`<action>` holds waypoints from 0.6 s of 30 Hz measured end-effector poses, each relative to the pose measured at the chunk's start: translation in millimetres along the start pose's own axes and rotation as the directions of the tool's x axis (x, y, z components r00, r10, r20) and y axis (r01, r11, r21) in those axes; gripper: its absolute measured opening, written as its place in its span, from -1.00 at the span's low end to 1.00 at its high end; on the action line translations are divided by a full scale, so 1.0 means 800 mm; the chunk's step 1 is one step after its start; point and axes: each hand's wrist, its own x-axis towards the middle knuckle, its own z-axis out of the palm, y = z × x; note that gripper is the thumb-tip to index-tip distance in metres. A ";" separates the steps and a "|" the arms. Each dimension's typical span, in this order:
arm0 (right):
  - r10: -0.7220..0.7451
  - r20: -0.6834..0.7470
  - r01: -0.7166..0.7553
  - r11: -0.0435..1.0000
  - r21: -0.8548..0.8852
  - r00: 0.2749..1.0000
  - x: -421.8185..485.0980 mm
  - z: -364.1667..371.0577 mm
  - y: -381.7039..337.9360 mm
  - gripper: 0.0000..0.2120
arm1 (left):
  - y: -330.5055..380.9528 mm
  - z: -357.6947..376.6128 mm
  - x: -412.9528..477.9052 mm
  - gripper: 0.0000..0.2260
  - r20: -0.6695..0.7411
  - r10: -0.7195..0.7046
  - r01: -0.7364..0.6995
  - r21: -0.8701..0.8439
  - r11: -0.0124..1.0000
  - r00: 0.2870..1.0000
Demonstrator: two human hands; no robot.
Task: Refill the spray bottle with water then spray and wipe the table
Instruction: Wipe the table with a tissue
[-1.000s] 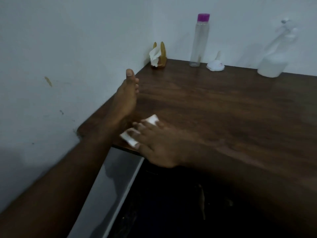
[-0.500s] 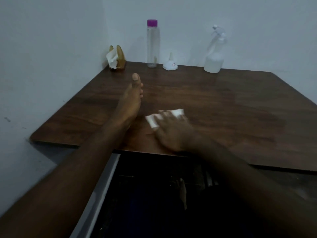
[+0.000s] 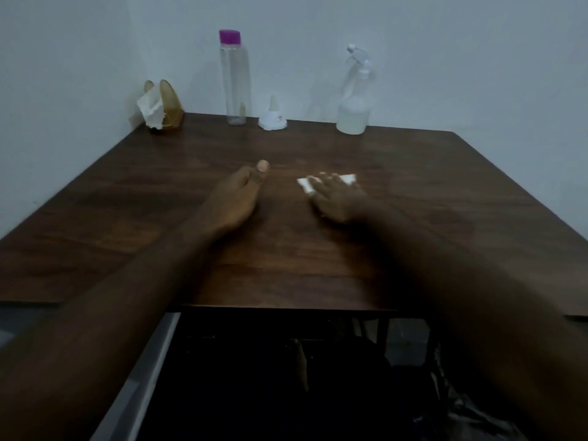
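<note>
A small white tissue [image 3: 347, 179] is pressed flat near the middle of the dark wooden table [image 3: 445, 186] under the straight, blurred fingers of the right hand [image 3: 339, 200]. The left hand [image 3: 234, 198] is rested beside it, well apart from the tissue; how its fingers lie cannot be told. The translucent spray bottle [image 3: 352, 103] is stood at the far edge.
</note>
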 end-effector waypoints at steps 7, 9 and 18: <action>0.182 -0.042 -0.183 0.983 -0.033 0.982 -0.136 0.024 0.081 -0.39 | 0.026 0.058 0.028 -0.51 0.043 0.078 -0.078 -0.007 0.997 0.996; 0.097 -0.051 -0.099 0.994 -0.040 0.994 -0.176 0.031 0.061 -0.41 | 0.035 0.067 0.036 -0.54 0.088 0.075 -0.075 -0.006 0.997 0.993; 0.363 -0.005 -0.363 0.931 0.047 0.932 -0.010 -0.014 0.104 -0.29 | 0.027 0.033 0.069 -0.60 0.082 0.035 -0.033 -0.027 0.999 0.996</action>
